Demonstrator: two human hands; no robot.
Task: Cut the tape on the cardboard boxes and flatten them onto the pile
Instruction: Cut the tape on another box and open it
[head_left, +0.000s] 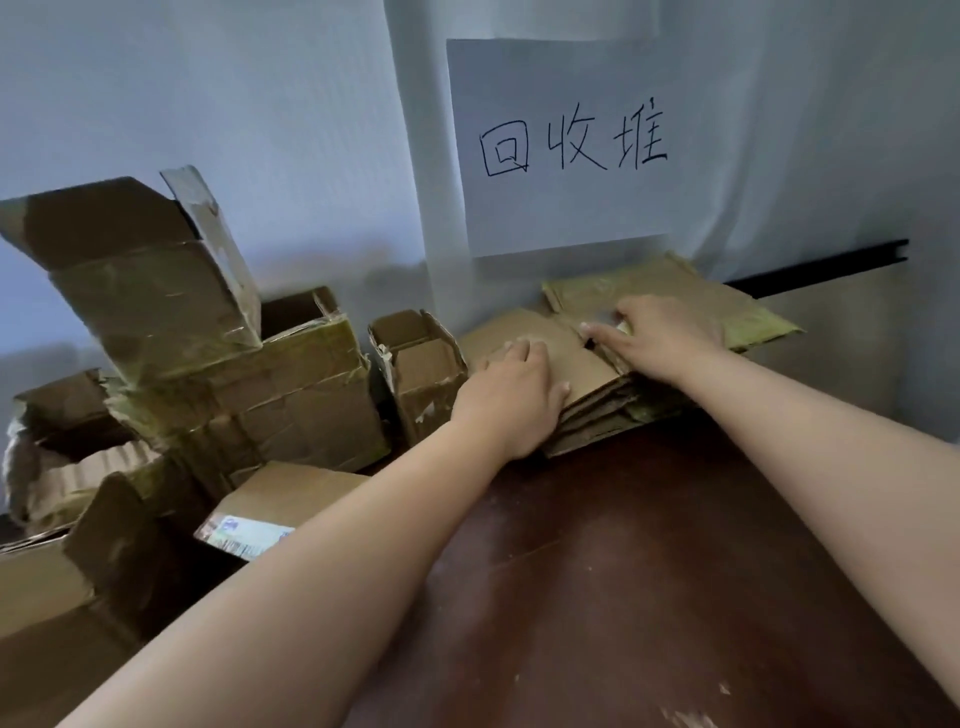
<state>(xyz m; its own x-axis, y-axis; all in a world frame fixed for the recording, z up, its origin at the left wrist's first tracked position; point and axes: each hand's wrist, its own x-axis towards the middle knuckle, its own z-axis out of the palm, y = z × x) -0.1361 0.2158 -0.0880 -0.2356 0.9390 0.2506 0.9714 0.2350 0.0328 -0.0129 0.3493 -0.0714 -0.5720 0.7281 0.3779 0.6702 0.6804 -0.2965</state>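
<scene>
A pile of flattened cardboard (587, 410) lies on the dark brown table against the wall, under a white paper sign. On top of it is a flattened brown box (545, 332). My left hand (511, 400) lies palm down on the near left part of this top piece. My right hand (660, 338) rests on its right part, fingers stretched to the left across the fold. Neither hand holds a tool. A small open box (421, 374) stands upright just left of the pile.
Several taped, open boxes (249, 384) are heaped at the left, one large box (140, 291) tilted on top. A box with a shipping label (270, 514) lies nearer me. The white sign (561, 145) hangs on the curtain wall. The table surface (649, 571) spreads in front.
</scene>
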